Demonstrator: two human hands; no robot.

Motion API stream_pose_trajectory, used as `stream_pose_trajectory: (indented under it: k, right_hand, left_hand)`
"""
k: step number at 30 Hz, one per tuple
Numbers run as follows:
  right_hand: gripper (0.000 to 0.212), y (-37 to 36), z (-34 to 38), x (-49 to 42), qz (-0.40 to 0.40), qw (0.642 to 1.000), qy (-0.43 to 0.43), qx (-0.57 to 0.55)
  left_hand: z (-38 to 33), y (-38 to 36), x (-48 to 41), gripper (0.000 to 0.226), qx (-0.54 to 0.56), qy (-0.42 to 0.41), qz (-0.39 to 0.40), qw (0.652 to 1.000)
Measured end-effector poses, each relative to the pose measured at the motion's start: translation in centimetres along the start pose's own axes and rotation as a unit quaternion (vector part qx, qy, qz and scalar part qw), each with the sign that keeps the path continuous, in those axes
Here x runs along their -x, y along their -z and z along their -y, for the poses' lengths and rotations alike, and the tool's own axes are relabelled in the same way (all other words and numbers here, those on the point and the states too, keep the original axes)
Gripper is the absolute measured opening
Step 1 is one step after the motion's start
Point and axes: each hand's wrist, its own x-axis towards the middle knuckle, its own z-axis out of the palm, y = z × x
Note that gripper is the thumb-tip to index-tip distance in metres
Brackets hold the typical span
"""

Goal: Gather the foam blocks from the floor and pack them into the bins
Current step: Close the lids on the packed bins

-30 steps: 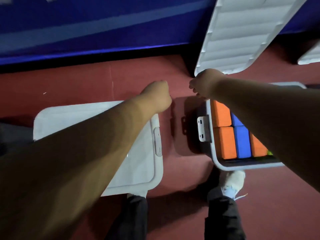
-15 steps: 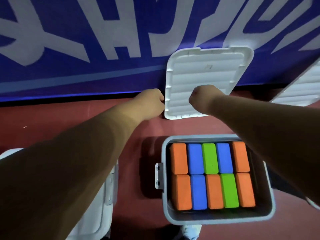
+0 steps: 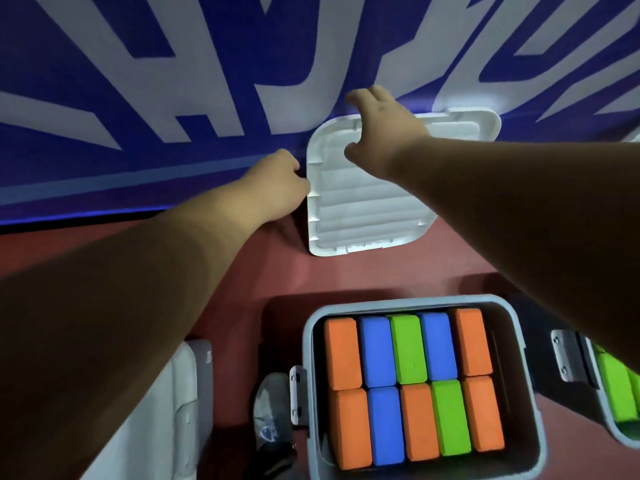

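Note:
A grey open bin (image 3: 535, 372) on the red floor is packed with orange, blue and green foam blocks (image 3: 408, 386) in two rows. Beyond it a white ribbed lid (image 3: 367, 209) leans upright against the blue wall. My left hand (image 3: 277, 183) is at the lid's left edge, with its fingers curled onto the rim. My right hand (image 3: 377, 129) lies over the lid's upper left corner. Its fingers are spread and reach past the top edge, and its thumb is on the lid's face.
A white bin with its lid on (image 3: 162, 417) stands at the lower left. A third bin (image 3: 613, 434) holding green blocks shows at the right edge. My shoe (image 3: 273, 414) is between the left and middle bins. The blue banner wall (image 3: 173, 98) closes the far side.
My view has lifted from the floor towards the wall. My right hand has opened and risen to the lid's top corner. My left hand has come onto the lid's left edge.

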Motion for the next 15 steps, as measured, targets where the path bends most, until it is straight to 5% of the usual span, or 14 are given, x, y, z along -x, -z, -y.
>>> stream_pose_trajectory:
  k: [4,9,15]
  right_hand:
    - [0.070,-2.2,0.2,-1.2,0.037,0.996,-0.027,0.073]
    - [0.031,-2.4,1.1,-0.2,0.084,0.964,0.017,0.250]
    - [0.031,-2.4,0.7,3.8,0.117,0.971,0.083,0.191]
  left_hand:
    - [2.3,0.4,-1.3,0.053,0.023,0.020,0.027,0.999]
    - [4.1,0.3,-1.2,0.055,0.040,0.037,0.054,0.997]
    - [6.3,-2.7,1.7,0.063,0.043,0.042,0.079,0.995]
